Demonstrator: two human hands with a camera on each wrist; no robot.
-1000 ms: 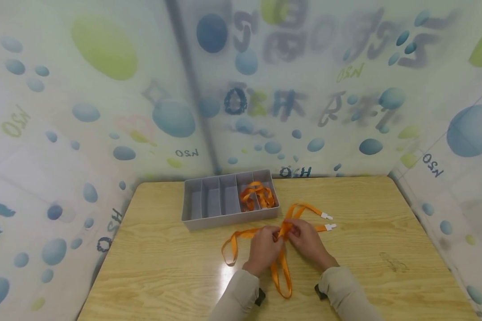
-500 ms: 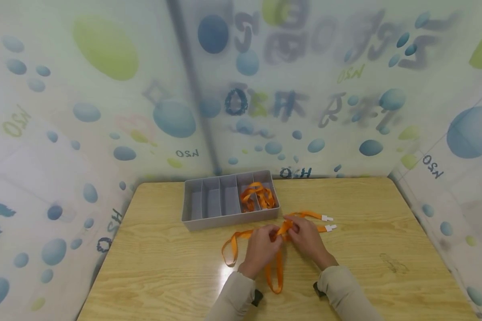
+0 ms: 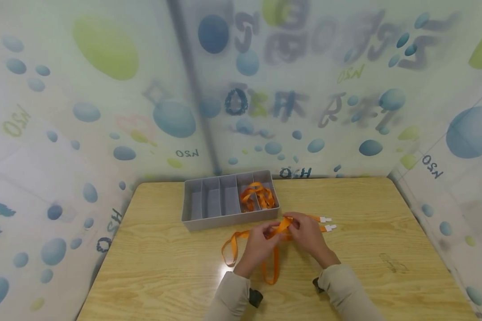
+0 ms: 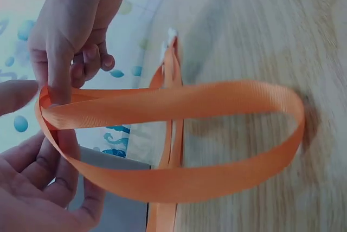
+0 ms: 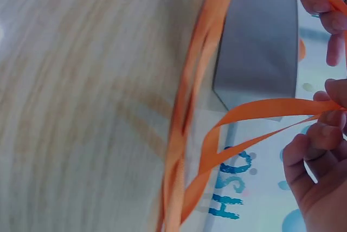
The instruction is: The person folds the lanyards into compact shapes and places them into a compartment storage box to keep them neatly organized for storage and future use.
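1. Pinching the orange strap [image 3: 284,224] between thumb and fingers, my left hand [image 3: 260,244] has hold of it from the left. Its lower fingers bend loosely and spread a little apart.
2. My right hand [image 3: 308,232] grips the same strap just beside it, thumb against bent fingertips, with hardly more than the strap between them. Its other fingers curl in, apart from that pinch.
3. Between the two grips runs a short, slanting piece of the strap. My hands face each other closely; I cannot tell whether their fingertips touch.
4. From my grasp a loop of strap comes back toward me, between my forearms. I cannot tell whether its end touches the table [image 3: 160,267].
5. Below my hands, a longer orange band [image 4: 162,218] lies along the table, bent into a loop at the left. Whether it is one piece with what I hold, I cannot tell.
6. Two white clips [image 3: 330,228] lie to the right of my right hand, near it but apart.
7. Beyond my hands stands the gray tray [image 3: 229,220], with orange lanyards [image 3: 267,196] heaped in its two rightmost compartments.
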